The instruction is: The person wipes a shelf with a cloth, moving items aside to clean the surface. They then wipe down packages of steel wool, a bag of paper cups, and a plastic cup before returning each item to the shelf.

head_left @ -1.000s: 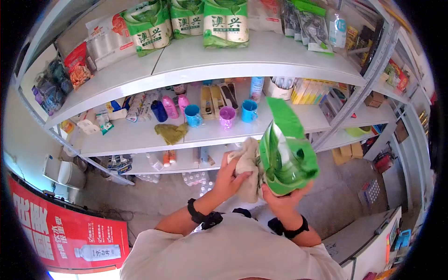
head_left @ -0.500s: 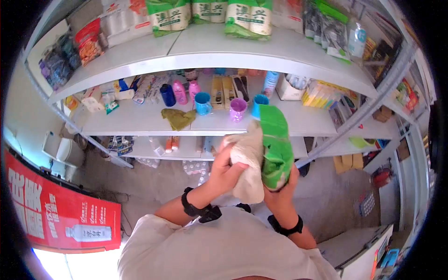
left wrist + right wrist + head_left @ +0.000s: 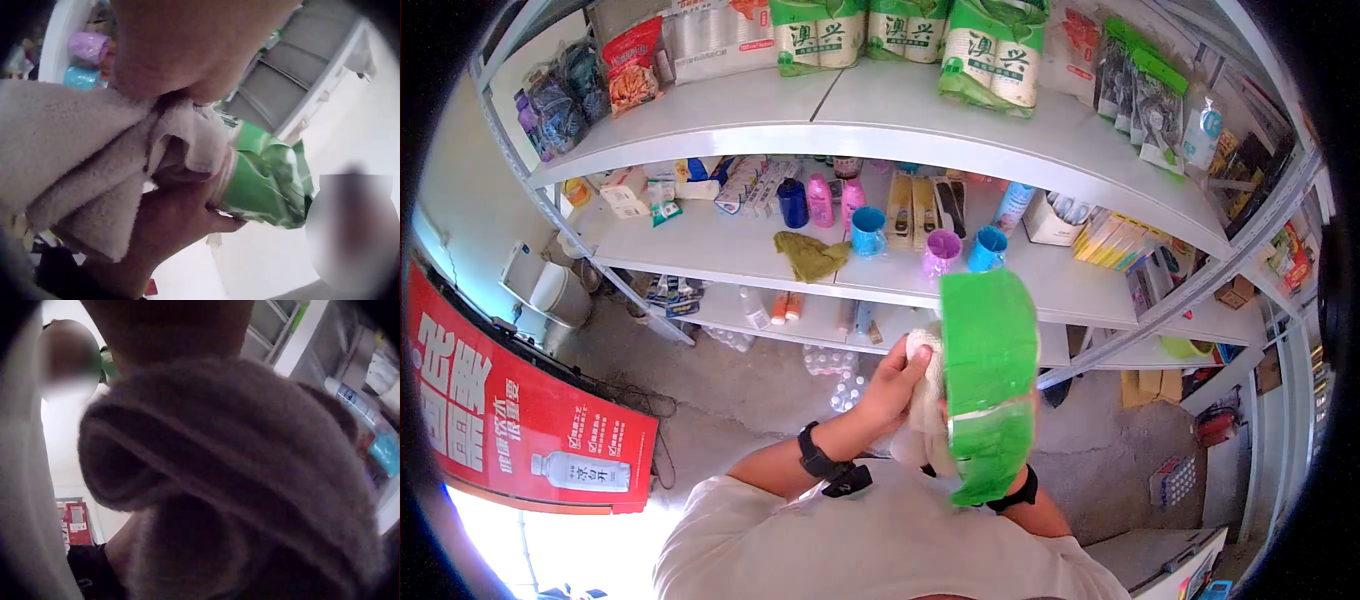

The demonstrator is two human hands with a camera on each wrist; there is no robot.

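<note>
My left hand (image 3: 890, 390) grips a folded beige towel (image 3: 927, 385), its thumb on top of the folds. The towel lies against the side of a green plastic-wrapped pack (image 3: 992, 385), whose plain green face is turned up in the head view. Most of my right hand (image 3: 172, 219) is hidden behind the pack in the head view. The left wrist view shows that hand holding the pack from below, with its thumb along the green wrapper and towel folds draped over the fingers. In the right wrist view the towel (image 3: 250, 450) fills the middle.
A metal shelf unit stands ahead; its top shelf (image 3: 880, 100) bears similar green packs of rolls (image 3: 995, 55). On the middle shelf are a purple mug (image 3: 942, 252), two blue mugs (image 3: 868, 230), an olive cloth (image 3: 810, 257) and several bottles. A red drinks panel (image 3: 520, 400) stands at left.
The pack has turned over from its printed leafy side to a plain green face and come lower, covering the right hand. The towel stays in the left hand. Shelves have shifted right in view.
</note>
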